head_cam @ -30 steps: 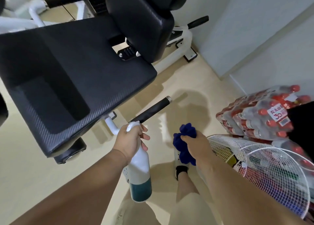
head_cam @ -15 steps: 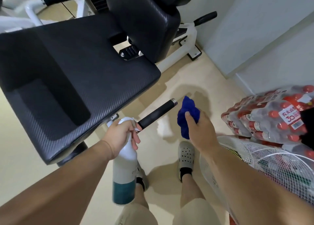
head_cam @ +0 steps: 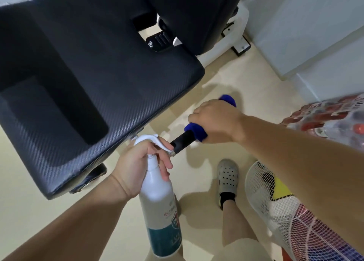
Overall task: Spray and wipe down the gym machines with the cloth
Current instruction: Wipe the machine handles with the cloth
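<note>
While left hand (head_cam: 137, 162) grips sprayer (head_cam: 159, 197), right hand (head_cam: 214, 119) clasps cloth (head_cam: 195, 131).

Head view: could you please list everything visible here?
padded machine seat: one, black, upper left.
padded backrest: one, black, top centre.
metal machine frame: one, white, top right.
foam handle: one, black, centre.
soft cloth: one, blue, round the handle.
plastic spray bottle: one, white and teal, lower centre.
wire fan guard: one, white, lower right.
shrink-wrapped bottle pack: one, red-capped, right edge.
perforated clog: one, grey, on foot.
left hand: one, grips spray bottle.
right hand: one, grips cloth on handle.
</note>
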